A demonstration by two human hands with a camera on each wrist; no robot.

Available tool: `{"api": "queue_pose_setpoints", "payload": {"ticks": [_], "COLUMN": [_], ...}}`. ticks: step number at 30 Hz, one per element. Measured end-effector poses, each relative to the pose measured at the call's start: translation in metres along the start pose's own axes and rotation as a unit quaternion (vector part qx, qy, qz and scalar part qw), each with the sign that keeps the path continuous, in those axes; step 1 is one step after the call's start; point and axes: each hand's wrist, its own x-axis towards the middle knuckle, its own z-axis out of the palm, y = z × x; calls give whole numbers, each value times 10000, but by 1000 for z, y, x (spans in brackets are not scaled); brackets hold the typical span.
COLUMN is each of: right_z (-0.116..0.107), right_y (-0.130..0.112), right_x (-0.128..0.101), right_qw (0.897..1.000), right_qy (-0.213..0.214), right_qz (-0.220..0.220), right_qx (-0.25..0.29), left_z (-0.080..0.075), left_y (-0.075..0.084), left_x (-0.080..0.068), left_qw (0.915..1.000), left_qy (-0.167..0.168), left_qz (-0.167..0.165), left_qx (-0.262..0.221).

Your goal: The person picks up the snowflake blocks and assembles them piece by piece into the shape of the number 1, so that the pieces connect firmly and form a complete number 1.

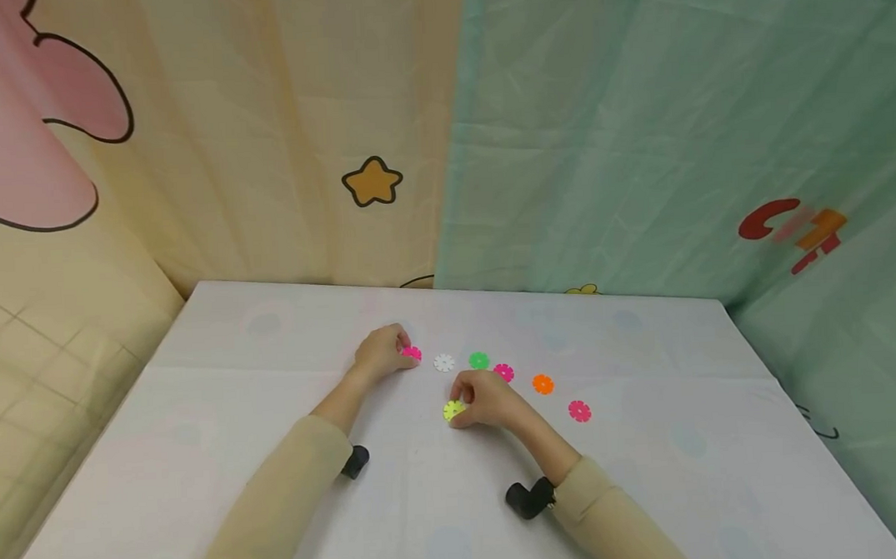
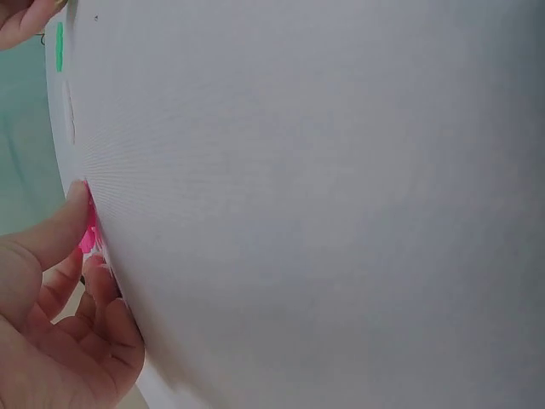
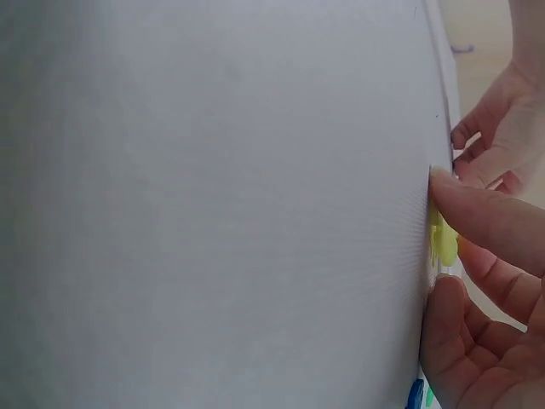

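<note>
Both hands are pinching flat snowflake discs off the desk point(image 1: 277, 487): left hand point(image 1: 379, 353) on the pink disc point(image 1: 412, 354), right hand point(image 1: 487, 399) on the yellow-green disc point(image 1: 453, 409), probably to get fingertips under those thin edges.

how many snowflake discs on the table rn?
7: pink disc at left hand, white, green, pink, orange, pink, yellow disc at right hand. Hands may hide more.

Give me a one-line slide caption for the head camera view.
Left hand pinches a pink snowflake disc and right hand a yellow disc on a white table, four more discs alongside.
</note>
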Motion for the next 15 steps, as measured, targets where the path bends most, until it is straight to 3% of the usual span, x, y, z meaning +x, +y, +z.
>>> {"api": "queue_pose_setpoints", "payload": {"ticks": [10,15], "right_z": [-2,-5], "right_y": [3,5], "right_x": [1,0], "right_qw": [9986,9960], "right_qy": [-96,-229], "right_qz": [-299,-157], "right_qx": [429,847], "left_z": [1,1], "left_y": [2,3], "left_x": [-3,-6], "left_qw": [9997,9992], "left_qy": [97,93], "left_qz": [204,318], "left_qx": [-18,-236]}}
